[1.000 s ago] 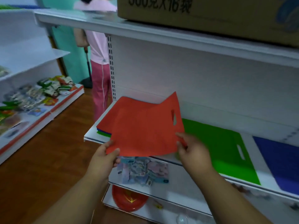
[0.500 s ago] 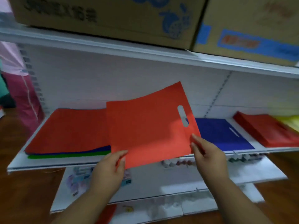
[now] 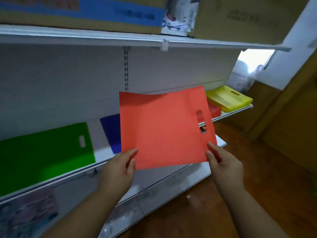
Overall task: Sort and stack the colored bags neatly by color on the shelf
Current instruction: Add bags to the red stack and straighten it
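Head view: both hands hold a flat orange-red non-woven bag with a die-cut slot handle [image 3: 164, 129] up in front of the white metal shelf [image 3: 103, 154]. The left hand [image 3: 118, 170] pinches the bag's lower left corner, thumb on the front face and fingers behind. The right hand [image 3: 224, 164] pinches the lower right corner the same way, just below the slot handle. The bag is in the air, tilted slightly, not touching the shelf.

On the shelf to the left lies a flat green bag with a slot handle [image 3: 42, 152]. Beside it, partly hidden behind the held bag, lies a flat dark blue bag [image 3: 110, 131]. At the right end of the shelf a stack of red bags [image 3: 214, 110] shows past the held bag's edge, and a stack of yellow bags [image 3: 229, 98] sits just beyond it. Brown cardboard boxes with blue print [image 3: 82, 12] stand on the upper shelf board.

Compared with half a second ago, the view has swung further right: the mixed pile with the red bag on top at the left end is out of sight, the green bag now fills the left side, and the yellow stack, then only at the edge, is fully visible. The held bag now covers most of the blue bag and part of the red stack. Both hands keep the same corner grips.
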Demonstrator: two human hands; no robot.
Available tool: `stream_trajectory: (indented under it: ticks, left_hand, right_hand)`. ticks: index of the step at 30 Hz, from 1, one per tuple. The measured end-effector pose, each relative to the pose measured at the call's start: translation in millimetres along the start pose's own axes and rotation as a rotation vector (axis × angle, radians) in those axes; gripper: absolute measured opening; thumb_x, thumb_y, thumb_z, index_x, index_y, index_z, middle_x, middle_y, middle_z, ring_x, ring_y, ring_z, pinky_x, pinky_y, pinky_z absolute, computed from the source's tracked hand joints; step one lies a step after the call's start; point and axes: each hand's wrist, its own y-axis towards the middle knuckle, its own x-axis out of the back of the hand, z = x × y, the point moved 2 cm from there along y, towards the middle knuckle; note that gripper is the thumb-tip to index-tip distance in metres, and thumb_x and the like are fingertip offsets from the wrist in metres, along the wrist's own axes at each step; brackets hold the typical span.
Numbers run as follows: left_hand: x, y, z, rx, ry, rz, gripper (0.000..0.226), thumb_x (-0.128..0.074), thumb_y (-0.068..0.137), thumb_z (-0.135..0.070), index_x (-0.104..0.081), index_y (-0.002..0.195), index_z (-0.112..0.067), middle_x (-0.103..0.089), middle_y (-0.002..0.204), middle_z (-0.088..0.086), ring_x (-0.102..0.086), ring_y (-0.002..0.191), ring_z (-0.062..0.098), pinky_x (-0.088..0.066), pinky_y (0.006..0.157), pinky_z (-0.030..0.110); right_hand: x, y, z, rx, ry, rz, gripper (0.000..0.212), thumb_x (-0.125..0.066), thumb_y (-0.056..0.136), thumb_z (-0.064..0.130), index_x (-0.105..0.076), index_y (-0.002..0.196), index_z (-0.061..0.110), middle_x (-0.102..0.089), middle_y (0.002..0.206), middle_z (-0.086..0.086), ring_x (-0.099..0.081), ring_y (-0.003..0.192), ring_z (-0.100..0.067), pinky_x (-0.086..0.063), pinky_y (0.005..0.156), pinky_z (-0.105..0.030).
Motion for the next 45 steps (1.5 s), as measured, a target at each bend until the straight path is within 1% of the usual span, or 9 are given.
stream_trajectory:
  ticks: [10,16,20,26,28,31,34,40,45]
  left_hand:
    - [-88.8,84.2,-57.4,-0.034,0.073,0.047,0.036,-0.060,0.093,-0.021,-0.064,0.128,-0.025,-0.070,0.114,0.000,-0.069,0.093,0.021,-0.052,0.079,0.031]
    - [-130.8,157.2,-78.9,0.014,0.127,0.095,0.041,-0.056,0.095,-0.027,-0.056,0.136,-0.028,-0.068,0.117,0.002,-0.067,0.088,0.023,-0.051,0.074,0.032]
    - [-150.9,184.2,-100.4,0.044,0.160,0.048,0.040,-0.059,0.095,-0.030,-0.058,0.134,-0.028,-0.067,0.124,0.003,-0.068,0.094,0.023,-0.052,0.074,0.031]
    - [-215.8,234.6,-115.6,0.149,0.285,0.001,0.038,-0.059,0.092,-0.020,-0.062,0.130,-0.021,-0.063,0.120,0.012,-0.059,0.112,0.041,-0.053,0.079,0.041]
    - [-235.1,244.4,-124.3,0.181,0.339,-0.034,0.036,-0.065,0.087,-0.018,-0.067,0.123,-0.020,-0.067,0.110,0.013,-0.063,0.101,0.043,-0.055,0.077,0.043]
    - [-260.1,258.9,-141.1,0.189,0.454,-0.022,0.031,-0.077,0.074,-0.016,-0.074,0.105,-0.018,-0.069,0.087,0.012,-0.067,0.067,0.037,-0.055,0.058,0.040]
    - [-282.3,268.1,-149.5,0.224,0.527,-0.010,0.026,-0.083,0.066,-0.014,-0.077,0.090,-0.016,-0.066,0.073,0.011,-0.063,0.052,0.033,-0.052,0.047,0.035]
    - [-310.2,275.0,-155.9,0.273,0.671,0.031,0.022,-0.089,0.055,-0.018,-0.067,0.061,-0.017,-0.055,0.058,0.005,-0.053,0.042,0.027,-0.034,0.045,0.026]
    - [-316.3,275.0,-161.7,0.308,0.789,-0.003,0.026,-0.089,0.056,-0.027,-0.071,0.068,-0.013,-0.056,0.075,0.012,-0.053,0.056,0.030,-0.040,0.052,0.033]
  right_hand:
    - [-4.2,117.9,-73.1,-0.071,-0.058,0.036,0.030,-0.064,0.093,0.028,-0.068,0.122,0.028,-0.071,0.116,0.001,-0.066,0.104,-0.020,-0.050,0.090,-0.032]
    - [-18.9,197.0,-88.7,-0.065,-0.150,0.091,0.035,-0.059,0.095,0.029,-0.064,0.129,0.023,-0.068,0.121,-0.002,-0.065,0.103,-0.026,-0.054,0.087,-0.041]
    - [-23.5,256.8,-101.4,-0.006,-0.258,0.100,0.040,-0.060,0.094,0.032,-0.061,0.132,0.020,-0.063,0.122,-0.006,-0.059,0.110,-0.026,-0.047,0.089,-0.037]
    - [-50.0,351.1,-138.2,0.112,-0.334,0.246,0.037,-0.058,0.096,0.032,-0.063,0.129,0.016,-0.062,0.124,-0.010,-0.057,0.113,-0.030,-0.045,0.086,-0.036]
    - [-57.1,384.3,-151.7,0.155,-0.366,0.307,0.036,-0.059,0.095,0.032,-0.065,0.127,0.016,-0.064,0.123,-0.011,-0.058,0.112,-0.030,-0.045,0.086,-0.035]
    - [-70.7,428.0,-171.0,0.214,-0.413,0.383,0.030,-0.059,0.094,0.034,-0.068,0.117,0.018,-0.067,0.112,-0.012,-0.061,0.104,-0.032,-0.045,0.079,-0.035]
    - [-84.2,451.2,-192.7,0.257,-0.495,0.462,0.025,-0.057,0.092,0.037,-0.070,0.101,0.018,-0.066,0.099,-0.011,-0.061,0.093,-0.033,-0.043,0.070,-0.035]
    - [-96.3,472.4,-211.7,0.327,-0.570,0.561,0.030,-0.051,0.095,0.042,-0.069,0.107,0.021,-0.059,0.102,-0.007,-0.061,0.094,-0.028,-0.045,0.074,-0.033]
    - [-95.5,471.4,-205.5,0.355,-0.593,0.559,0.031,-0.051,0.094,0.041,-0.067,0.104,0.017,-0.057,0.104,-0.007,-0.061,0.093,-0.029,-0.039,0.068,-0.031]
